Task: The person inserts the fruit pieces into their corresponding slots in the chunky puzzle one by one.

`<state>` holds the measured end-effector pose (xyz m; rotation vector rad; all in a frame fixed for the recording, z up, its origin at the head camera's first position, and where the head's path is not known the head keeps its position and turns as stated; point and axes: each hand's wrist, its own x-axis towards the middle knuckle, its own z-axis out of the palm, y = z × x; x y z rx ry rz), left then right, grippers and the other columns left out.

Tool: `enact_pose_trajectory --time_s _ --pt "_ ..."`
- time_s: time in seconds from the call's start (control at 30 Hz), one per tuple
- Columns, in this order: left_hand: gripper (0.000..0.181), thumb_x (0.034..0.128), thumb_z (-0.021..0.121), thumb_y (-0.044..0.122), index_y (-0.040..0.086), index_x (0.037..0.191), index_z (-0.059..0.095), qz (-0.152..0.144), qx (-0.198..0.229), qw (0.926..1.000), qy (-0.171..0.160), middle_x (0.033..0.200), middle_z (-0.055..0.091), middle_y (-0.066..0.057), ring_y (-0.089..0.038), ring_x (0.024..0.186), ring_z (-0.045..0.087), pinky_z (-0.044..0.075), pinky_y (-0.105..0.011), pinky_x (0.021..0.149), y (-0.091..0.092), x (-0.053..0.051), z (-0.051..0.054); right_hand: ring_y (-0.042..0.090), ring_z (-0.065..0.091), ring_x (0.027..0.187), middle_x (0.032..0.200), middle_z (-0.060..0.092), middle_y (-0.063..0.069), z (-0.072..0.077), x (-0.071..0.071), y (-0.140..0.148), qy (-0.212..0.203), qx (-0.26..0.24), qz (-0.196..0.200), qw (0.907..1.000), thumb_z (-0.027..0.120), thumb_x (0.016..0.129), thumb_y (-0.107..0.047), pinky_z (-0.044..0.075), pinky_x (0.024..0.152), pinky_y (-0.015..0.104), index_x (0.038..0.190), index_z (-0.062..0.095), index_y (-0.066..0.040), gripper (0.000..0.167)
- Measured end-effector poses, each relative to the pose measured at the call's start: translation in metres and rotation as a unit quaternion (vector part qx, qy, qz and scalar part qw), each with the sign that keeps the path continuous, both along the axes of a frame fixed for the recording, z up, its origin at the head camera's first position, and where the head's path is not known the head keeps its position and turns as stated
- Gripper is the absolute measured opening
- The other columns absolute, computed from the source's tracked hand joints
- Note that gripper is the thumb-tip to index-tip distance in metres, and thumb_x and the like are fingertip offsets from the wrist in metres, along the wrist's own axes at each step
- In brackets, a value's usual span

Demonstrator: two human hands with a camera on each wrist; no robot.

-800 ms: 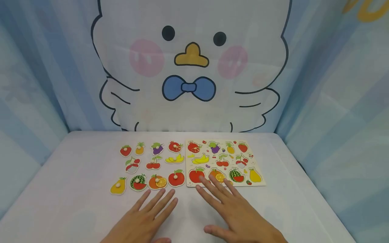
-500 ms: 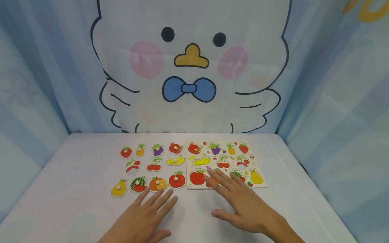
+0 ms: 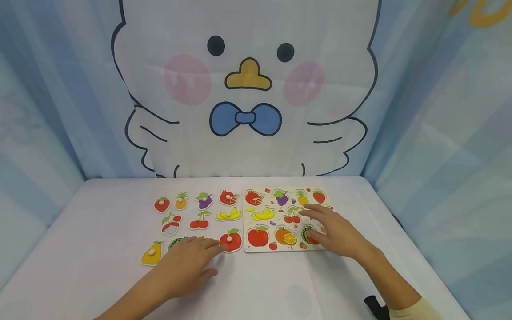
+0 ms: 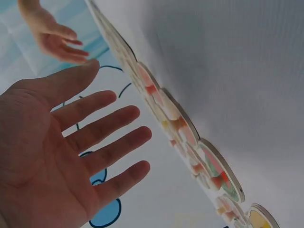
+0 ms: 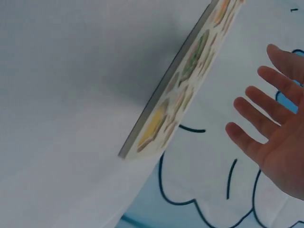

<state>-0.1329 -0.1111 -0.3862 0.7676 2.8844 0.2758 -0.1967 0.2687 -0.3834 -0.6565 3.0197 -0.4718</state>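
In the head view, my left hand [image 3: 186,266] is over the bottom row of loose fruit bits. It is open, a little bent, and has nothing in it. It hides most of the orange bit and part of the watermelon bit [image 3: 174,243], and a fingertip looks close to the apple bit [image 3: 230,241]. I can't tell from here if they touch. The pear bit [image 3: 151,254] lies off to the left. My right hand [image 3: 338,229] is over the right end of the fruit board [image 3: 288,248], open and with nothing in it. The board lies flat on the table [image 3: 260,284], just beside the loose bits.

In the left wrist view, my left fingers are long and spread, and my thumb is out. There is a gap between them and the bits. If I dropped this hand low and swept it, I think it could bump the little knobs and push the neat rows crooked.

In the right wrist view, my right fingers are spread and held up off the board. If they came down hard on its edge, the board might slide into the apple bit. My hand also hides pictures on the board, so I could mix them up.
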Motion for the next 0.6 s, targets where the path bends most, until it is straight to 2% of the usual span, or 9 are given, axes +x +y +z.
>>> enact_pose_trajectory --time_s 0.13,0.3,0.47,0.6 --pt "0.037 0.0882 0.084 0.027 0.022 0.124 0.076 0.023 0.03 0.9993 -0.004 0.117 0.075 0.0 -0.022 0.108 0.07 0.058 -0.048 0.093 0.005 -0.024 0.0 0.045 0.049 0.141 0.154 0.052 0.019 -0.011 -0.024 0.024 -0.007 -0.012 -0.028 0.9995 0.074 0.095 -0.013 0.044 0.109 0.065 0.142 0.062 -0.013 0.049" --pt "0.032 0.0899 0.082 0.021 0.02 0.121 0.077 0.044 0.071 0.9963 -0.017 0.113 0.077 0.001 -0.022 0.11 0.069 0.058 -0.046 0.091 0.014 -0.052 0.001 0.047 0.051 0.136 0.152 0.051 0.023 -0.019 -0.048 0.054 -0.022 -0.016 -0.048 0.9985 0.069 0.095 -0.003 0.044 0.11 0.065 0.141 0.061 -0.007 0.047" --pt "0.03 0.0914 0.081 0.022 0.018 0.121 0.077 0.062 0.064 0.996 -0.003 0.105 0.075 0.001 -0.018 0.099 0.067 0.057 -0.041 0.087 0.02 -0.087 0.002 0.046 0.053 0.133 0.147 0.056 0.024 -0.023 -0.061 0.073 -0.054 -0.022 -0.052 0.9969 0.07 0.093 -0.005 0.044 0.11 0.065 0.141 0.061 -0.005 0.049" --pt "0.029 0.0927 0.08 0.021 0.016 0.121 0.077 0.074 0.05 0.996 0.006 0.108 0.076 -0.002 -0.02 0.1 0.067 0.058 -0.042 0.09 0.022 -0.118 0.0 0.044 0.054 0.132 0.144 0.06 0.023 -0.026 -0.064 0.083 -0.083 -0.036 -0.045 0.9949 0.075 0.092 -0.009 0.043 0.111 0.065 0.14 0.062 -0.006 0.049"
